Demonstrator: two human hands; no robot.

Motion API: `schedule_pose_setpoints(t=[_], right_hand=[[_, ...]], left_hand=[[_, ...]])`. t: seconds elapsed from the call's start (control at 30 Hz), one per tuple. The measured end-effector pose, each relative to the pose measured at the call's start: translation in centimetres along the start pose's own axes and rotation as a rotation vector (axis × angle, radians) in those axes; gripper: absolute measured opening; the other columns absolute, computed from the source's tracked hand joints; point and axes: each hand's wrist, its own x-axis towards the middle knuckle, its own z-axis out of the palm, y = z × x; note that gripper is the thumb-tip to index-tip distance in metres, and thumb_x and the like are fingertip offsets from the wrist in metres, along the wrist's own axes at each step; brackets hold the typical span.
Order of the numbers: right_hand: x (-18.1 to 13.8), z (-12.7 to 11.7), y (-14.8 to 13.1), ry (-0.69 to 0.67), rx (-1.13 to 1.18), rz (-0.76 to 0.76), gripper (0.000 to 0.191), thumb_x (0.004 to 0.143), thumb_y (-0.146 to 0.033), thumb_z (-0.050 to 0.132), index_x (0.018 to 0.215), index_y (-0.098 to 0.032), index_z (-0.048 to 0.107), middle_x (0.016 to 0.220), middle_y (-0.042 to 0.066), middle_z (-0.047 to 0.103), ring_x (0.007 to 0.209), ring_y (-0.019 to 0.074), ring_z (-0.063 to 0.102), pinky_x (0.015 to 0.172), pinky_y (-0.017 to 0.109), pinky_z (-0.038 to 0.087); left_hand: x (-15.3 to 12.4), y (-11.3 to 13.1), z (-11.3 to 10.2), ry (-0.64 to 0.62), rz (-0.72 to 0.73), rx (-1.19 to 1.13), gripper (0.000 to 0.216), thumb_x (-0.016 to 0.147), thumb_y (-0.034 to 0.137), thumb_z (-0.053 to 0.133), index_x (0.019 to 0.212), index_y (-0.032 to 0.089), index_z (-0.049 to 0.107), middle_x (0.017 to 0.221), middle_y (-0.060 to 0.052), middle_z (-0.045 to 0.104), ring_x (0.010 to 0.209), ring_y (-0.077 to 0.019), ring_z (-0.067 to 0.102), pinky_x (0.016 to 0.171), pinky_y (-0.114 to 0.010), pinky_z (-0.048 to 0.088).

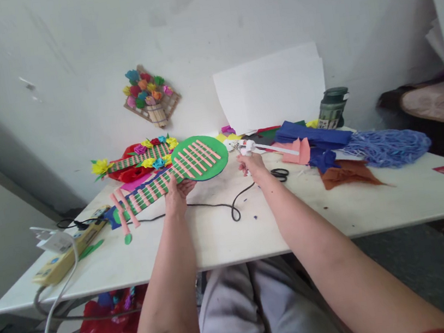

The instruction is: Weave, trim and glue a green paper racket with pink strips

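Note:
My left hand (179, 190) grips the underside of a green paper craft (200, 158), a round disc with a long handle, woven with pink strips. It is held tilted above the white table (224, 238). My right hand (250, 163) is closed around a white glue gun (247, 146), its nozzle close to the disc's right edge. The gun's black cord (227, 205) trails across the table toward me.
Scissors (279, 173) lie right of my right hand. Blue, pink and brown paper (317, 139), blue shredded strips (388, 147) and a jar (331, 108) fill the back right. A flowered craft (138, 159) sits back left, a yellow power strip (67, 254) at the left edge.

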Motion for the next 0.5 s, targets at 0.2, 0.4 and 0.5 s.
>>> schedule_pose_setpoints(t=[0.2,0.4,0.5], right_hand=[[0.25,0.17,0.39,-0.016,-0.047,0.011,0.010,0.061,-0.016,0.055,0.071,-0.015,0.053,0.041,-0.004,0.050,0.031,0.0081,0.042,0.029,0.019,0.031],[0.10,0.41,0.39,-0.075,-0.093,0.020,0.009,0.061,-0.015,0.056,0.069,-0.015,0.052,0.041,-0.004,0.051,0.032,0.0088,0.044,0.028,0.018,0.030],[-0.07,0.47,0.30,-0.080,-0.124,0.014,0.007,0.061,-0.015,0.055,0.067,-0.014,0.052,0.040,-0.003,0.050,0.031,0.0093,0.044,0.028,0.019,0.030]], left_hand=[[0.16,0.02,-0.13,0.023,-0.007,-0.020,0.038,0.074,0.049,0.051,0.067,0.012,0.057,0.058,-0.008,0.060,0.073,-0.0220,0.065,0.067,-0.031,0.051],[0.07,-0.03,-0.03,0.019,0.005,-0.007,0.038,0.071,0.050,0.054,0.068,0.012,0.058,0.057,-0.008,0.061,0.068,-0.0209,0.065,0.063,-0.029,0.051],[0.03,-0.04,0.09,0.030,0.023,0.014,0.038,0.072,0.049,0.054,0.069,0.012,0.058,0.057,-0.008,0.061,0.066,-0.0213,0.065,0.064,-0.031,0.051]])
